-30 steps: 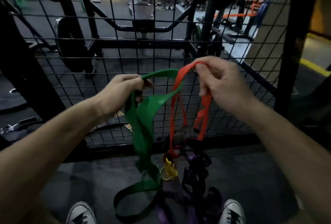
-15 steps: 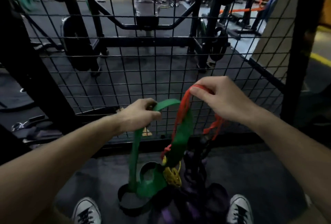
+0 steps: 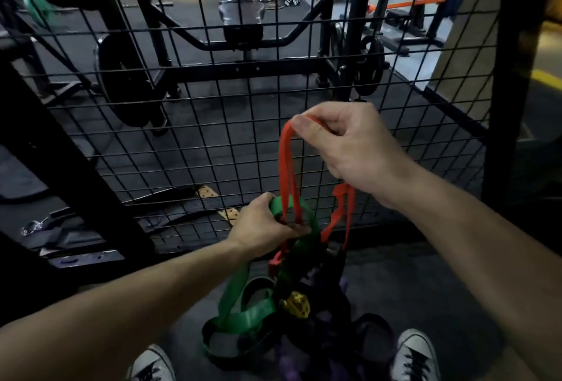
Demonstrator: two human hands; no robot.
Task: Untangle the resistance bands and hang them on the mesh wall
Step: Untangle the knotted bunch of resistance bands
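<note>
2 hands (image 3: pixel 349 152) (image 3: pixel 261 228) grip 2 bands (image 3: pixel 286 161) (image 3: pixel 240 316) (red, green).

Red band (image 3: pixel 286 164), green band (image 3: pixel 243 316), purple bands (image 3: pixel 340 283) and a yellow knot (image 3: pixel 296 304); black mesh wall (image 3: pixel 213 143); white-toed sneakers (image 3: pixel 413 350).

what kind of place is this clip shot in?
Almost certainly a gym. Behind the wire mesh wall stands a black weight machine loaded with a plate, more equipment sits further back, and the right hand lifts a red resistance band out of a tangle.
</note>
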